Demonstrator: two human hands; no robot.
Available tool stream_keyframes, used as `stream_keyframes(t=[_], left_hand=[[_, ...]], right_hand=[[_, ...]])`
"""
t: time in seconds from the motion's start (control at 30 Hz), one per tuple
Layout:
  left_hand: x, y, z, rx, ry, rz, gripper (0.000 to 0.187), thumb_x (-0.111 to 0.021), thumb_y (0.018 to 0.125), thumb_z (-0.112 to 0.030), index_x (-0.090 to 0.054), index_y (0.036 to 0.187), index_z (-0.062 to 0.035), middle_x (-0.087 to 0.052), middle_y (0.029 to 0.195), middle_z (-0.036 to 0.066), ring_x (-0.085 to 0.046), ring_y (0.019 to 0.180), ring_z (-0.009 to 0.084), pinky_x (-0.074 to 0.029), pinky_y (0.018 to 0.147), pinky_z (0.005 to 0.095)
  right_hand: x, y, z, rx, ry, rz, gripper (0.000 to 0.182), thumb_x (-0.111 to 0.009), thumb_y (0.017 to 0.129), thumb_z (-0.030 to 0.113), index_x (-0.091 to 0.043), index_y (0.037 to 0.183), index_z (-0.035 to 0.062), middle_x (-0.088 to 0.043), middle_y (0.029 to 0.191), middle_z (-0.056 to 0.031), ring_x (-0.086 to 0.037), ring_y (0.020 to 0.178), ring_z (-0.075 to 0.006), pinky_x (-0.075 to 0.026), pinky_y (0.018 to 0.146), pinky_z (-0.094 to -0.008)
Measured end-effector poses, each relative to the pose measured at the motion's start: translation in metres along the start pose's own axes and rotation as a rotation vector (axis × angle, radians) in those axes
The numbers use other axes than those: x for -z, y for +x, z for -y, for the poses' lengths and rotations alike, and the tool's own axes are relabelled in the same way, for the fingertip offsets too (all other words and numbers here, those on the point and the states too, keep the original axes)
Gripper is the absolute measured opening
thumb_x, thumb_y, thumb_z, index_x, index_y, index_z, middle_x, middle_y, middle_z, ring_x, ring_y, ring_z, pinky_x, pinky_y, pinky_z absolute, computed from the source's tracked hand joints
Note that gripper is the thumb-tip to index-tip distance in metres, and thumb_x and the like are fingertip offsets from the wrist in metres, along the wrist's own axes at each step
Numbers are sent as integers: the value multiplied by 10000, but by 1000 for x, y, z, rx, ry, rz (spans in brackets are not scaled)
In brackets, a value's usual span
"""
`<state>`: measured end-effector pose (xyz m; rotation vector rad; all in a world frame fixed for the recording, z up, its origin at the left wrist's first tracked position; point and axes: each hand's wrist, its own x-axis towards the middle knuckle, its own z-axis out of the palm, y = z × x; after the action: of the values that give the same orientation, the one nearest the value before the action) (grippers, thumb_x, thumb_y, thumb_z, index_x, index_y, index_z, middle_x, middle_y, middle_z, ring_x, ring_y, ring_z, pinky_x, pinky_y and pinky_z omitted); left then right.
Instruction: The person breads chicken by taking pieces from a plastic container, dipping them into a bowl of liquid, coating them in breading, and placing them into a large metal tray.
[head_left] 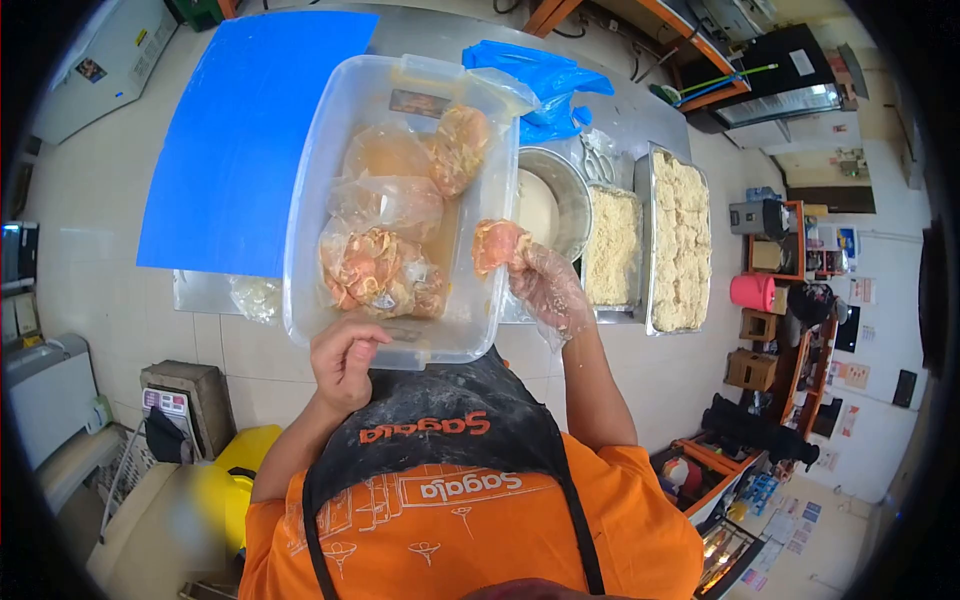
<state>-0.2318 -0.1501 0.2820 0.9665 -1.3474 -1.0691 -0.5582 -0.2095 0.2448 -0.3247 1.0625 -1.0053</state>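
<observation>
My right hand [552, 293], in a clear plastic glove dusted with crumbs, pinches a piece of raw chicken [496, 247] over the right wall of a translucent plastic tub [306, 235]. Bare, my left hand [347, 362] has its fingers curled at the tub's near left rim. Inside the tub lie more raw marinated chicken [368, 262] and clear plastic bags [385, 205], one bunched around chicken [460, 140] at the far right. Just right of the tub stands a metal bowl [575, 190] with a pale mixture [535, 212], partly hidden by the tub.
Beyond the bowl are a tray of crumbly coating [612, 250] and a metal tray [651, 290] of coated pieces [682, 235]. A blue plastic bag [545, 85] and scissors [597, 160] lie behind. A blue board [250, 140] covers the table's left side.
</observation>
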Motion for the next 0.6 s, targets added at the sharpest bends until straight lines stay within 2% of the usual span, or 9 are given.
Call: stream_keyframes(t=[0.07,0.17,0.27,0.47,0.6], left_hand=[[-2,3,1,-5,7,-16,382,-504,1012,-289,-659,852,22,-581,719,69,-504,617,137,-382,574,281],[-5,8,5,-4,21,-45,411,-488,1023,-311,-656,857,26,-565,710,65,-488,609,126,-362,562,270],[-6,8,10,14,28,-66,407,-485,1023,-305,-652,864,30,-549,698,64,-479,602,127,-350,553,270],[-12,9,13,-37,106,-83,391,-480,1017,-282,-650,869,37,-531,687,61,-477,606,128,-348,555,273],[-14,7,12,-26,123,-118,381,-481,1013,-269,-650,872,42,-527,689,62,-479,613,131,-351,561,275]], right_hand=[[0,-1,-1,41,21,15,276,-661,952,208,-607,1145,18,-661,942,-58,-627,748,-104,-511,600,-214],[6,3,0,-76,97,77,269,-660,938,166,-603,1151,12,-659,948,-65,-628,740,-106,-504,597,-214],[4,5,3,-79,117,124,271,-660,925,147,-601,1148,6,-650,918,-57,-618,716,-104,-500,600,-209],[1,-4,33,-118,-59,216,280,-628,889,114,-605,1138,-13,-606,828,-15,-518,615,-66,-415,534,-203],[-18,-26,73,-108,-245,140,274,-627,862,111,-622,1101,-23,-601,815,-17,-493,598,-62,-390,517,-208]])
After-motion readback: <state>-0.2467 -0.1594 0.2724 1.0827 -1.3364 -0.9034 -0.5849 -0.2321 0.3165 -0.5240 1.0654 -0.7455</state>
